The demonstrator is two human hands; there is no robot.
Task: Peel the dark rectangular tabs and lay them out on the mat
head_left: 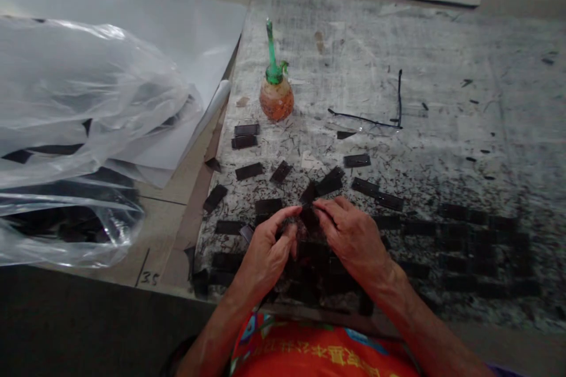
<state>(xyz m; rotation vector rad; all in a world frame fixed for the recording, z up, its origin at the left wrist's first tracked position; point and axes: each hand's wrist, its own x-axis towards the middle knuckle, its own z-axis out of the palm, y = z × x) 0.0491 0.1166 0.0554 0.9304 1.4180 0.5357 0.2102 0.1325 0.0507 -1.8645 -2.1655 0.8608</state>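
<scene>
My left hand (274, 241) is closed, with thumb and forefinger pinched at the edge of a small dark piece (309, 215) in front of me. From the other side my right hand (351, 227) pinches the same piece, its thumb and forefinger close together. The piece is partly covered by the fingers and blends with the dark pieces below it. Around both hands lie many dark rectangular pieces (267, 207), some with a pale line along an edge. A pair of dark pieces (331, 181) touches the work just beyond my fingertips.
A round bottle (276, 100) with orange liquid and a green spout stands beyond my hands. Eyeglasses (375, 122) lie to its right. Dark pieces (481, 247) cover the right front. Clear plastic bags (88, 100) of dark material sit left. Dark scraps litter the worn board (354, 41).
</scene>
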